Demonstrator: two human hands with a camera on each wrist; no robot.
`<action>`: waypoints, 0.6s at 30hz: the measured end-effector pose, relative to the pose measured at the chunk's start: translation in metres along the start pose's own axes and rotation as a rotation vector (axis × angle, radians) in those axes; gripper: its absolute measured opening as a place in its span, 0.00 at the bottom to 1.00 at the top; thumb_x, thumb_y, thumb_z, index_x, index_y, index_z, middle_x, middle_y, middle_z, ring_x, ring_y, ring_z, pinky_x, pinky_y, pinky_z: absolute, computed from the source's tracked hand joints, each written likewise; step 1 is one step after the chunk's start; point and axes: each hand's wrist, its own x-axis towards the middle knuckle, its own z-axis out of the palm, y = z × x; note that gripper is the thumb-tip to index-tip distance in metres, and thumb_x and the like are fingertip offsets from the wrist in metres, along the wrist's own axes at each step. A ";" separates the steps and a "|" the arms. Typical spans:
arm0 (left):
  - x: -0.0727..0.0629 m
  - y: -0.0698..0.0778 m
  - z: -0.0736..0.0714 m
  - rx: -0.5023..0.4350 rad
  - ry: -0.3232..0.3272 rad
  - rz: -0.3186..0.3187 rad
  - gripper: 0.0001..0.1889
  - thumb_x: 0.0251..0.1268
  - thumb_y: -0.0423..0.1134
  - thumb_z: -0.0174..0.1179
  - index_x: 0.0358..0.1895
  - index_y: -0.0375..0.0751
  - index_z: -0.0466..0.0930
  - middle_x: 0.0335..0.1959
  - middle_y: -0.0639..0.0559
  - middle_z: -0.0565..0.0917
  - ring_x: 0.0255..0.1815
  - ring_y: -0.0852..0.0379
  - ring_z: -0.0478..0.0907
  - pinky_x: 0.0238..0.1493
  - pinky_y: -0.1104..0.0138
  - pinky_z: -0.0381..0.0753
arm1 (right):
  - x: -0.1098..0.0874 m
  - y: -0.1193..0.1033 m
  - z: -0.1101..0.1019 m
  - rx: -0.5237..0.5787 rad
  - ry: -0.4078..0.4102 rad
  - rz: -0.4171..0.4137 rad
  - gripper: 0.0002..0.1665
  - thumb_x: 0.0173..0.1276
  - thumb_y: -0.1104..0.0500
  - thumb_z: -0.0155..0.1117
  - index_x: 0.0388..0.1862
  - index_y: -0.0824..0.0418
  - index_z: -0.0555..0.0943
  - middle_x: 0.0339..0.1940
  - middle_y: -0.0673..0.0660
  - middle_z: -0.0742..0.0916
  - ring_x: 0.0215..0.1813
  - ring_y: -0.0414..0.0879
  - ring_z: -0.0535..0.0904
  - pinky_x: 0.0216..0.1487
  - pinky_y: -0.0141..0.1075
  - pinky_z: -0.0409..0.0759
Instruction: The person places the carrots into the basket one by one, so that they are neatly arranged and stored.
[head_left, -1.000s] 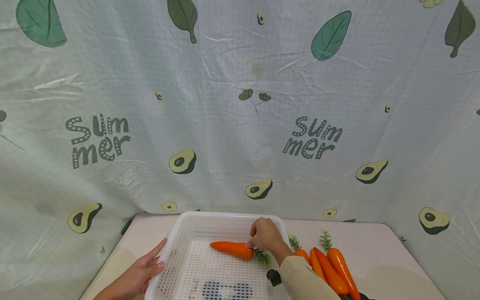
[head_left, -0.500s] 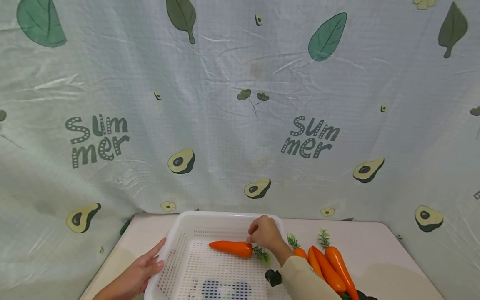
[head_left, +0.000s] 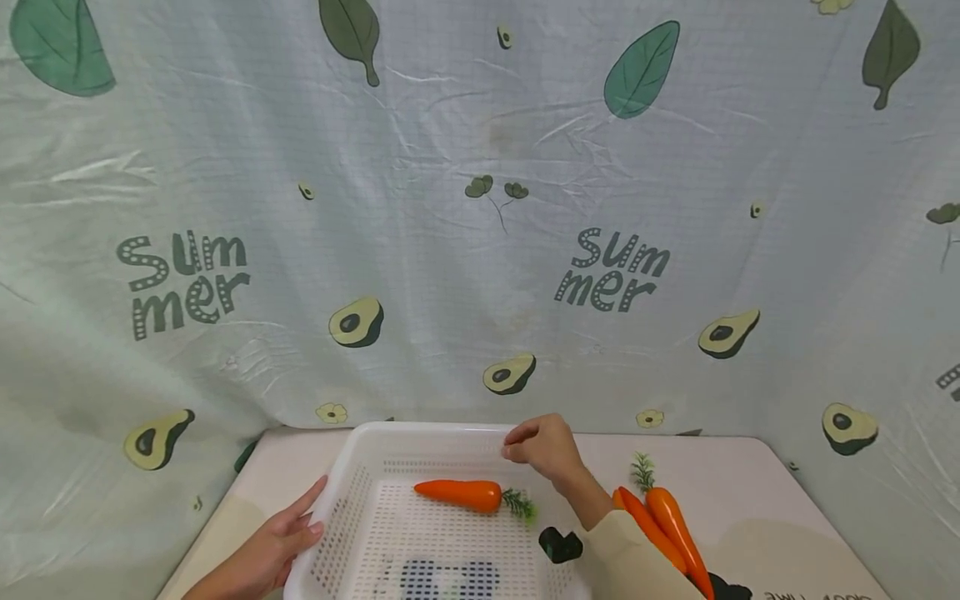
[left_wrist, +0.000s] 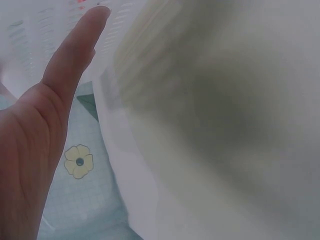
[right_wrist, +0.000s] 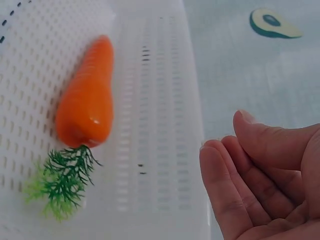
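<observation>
An orange carrot with a feathery green top lies on its side on the perforated floor of a white plastic basket. My right hand hovers over the basket's far right rim, apart from the carrot. In the right wrist view its fingers bend loosely, with a gap to the thumb and nothing between them. At the basket's left side, my left hand rests against the outer wall with straight fingers. The left wrist view shows one straight finger along the slotted wall.
More orange carrots lie on the pale table right of the basket, partly behind the right sleeve. A black device sits at the right wrist. A printed curtain hangs behind the table.
My right hand has let go of the carrot's top end and moved up and right to the rim. The carrot stays in the basket. My left hand keeps its place at the wall.
</observation>
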 end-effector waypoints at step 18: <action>0.000 -0.002 -0.005 -0.037 -0.026 0.006 0.45 0.85 0.42 0.49 0.80 0.41 0.18 0.81 0.23 0.55 0.62 0.54 0.80 0.62 0.44 0.84 | -0.023 0.021 -0.062 0.041 0.101 0.087 0.09 0.63 0.62 0.77 0.41 0.65 0.91 0.41 0.58 0.92 0.42 0.48 0.85 0.50 0.46 0.88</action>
